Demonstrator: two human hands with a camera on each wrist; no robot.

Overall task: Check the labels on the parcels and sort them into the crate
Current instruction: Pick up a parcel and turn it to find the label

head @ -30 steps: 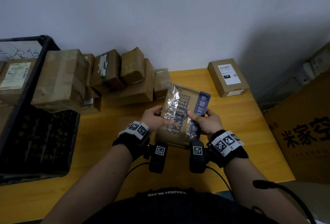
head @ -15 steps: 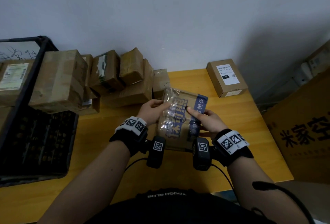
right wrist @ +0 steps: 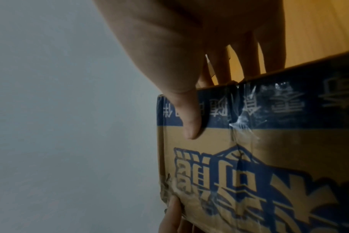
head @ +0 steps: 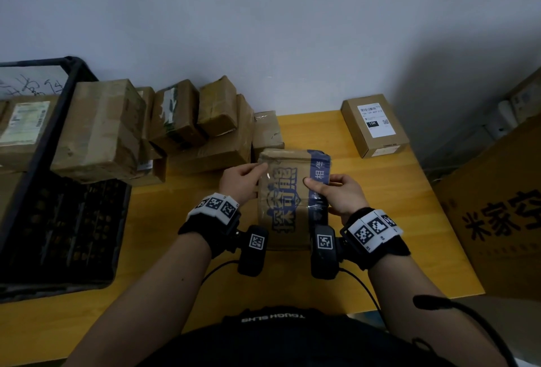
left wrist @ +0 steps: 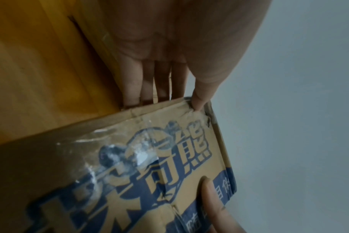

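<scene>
Head view: lowering flat brown cardboard parcel with blue print [head: 288, 191], tilted up earlier, left hand [head: 241, 180] and right hand [head: 339, 195] pinching its edges, no label showing.

The left hand [left wrist: 169, 47] is reaching along the side of a brown cardboard parcel printed with large blue characters and sealed with glossy clear tape [left wrist: 130, 165], its thumb pressing on the top corner while three fingers [left wrist: 131, 85] are running down behind the far edge. A thumb of the right hand [left wrist: 215, 209] is lying on the printed face near the dark blue strip at the lower right. A yellow wooden table top [left wrist: 30, 71] is showing at the left and a pale grey wall [left wrist: 299, 94] is filling the right
</scene>
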